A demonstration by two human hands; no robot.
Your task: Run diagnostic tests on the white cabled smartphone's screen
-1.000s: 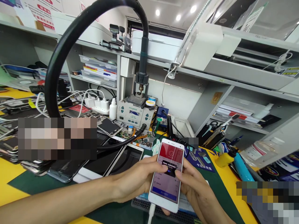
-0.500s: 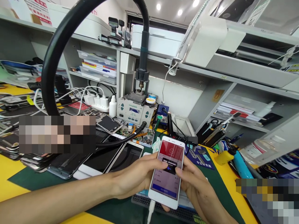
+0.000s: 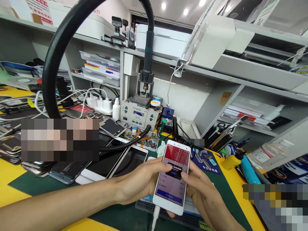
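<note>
White phone [image 3: 170, 188], white cable [image 3: 156, 215] in its lower end: looks from here like a screen-checking step, dark pop-up [image 3: 175, 173] showing; next move likely calls for steady grip, light tap. Phone sits between left hand [image 3: 141, 179], clamped on its left edge, and right hand [image 3: 202, 189], clamped on its right; grey control unit [image 3: 131, 119] farther back

phone [image 3: 170, 187] looks smooth & glossy, wht btl [image 3: 116, 111] matt plast.

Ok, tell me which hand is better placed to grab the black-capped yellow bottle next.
Probably the right hand: it holds the white smartphone on the side nearer the yellow bottle. The left hand, farther away, also holds it and could likely support it alone.
</note>
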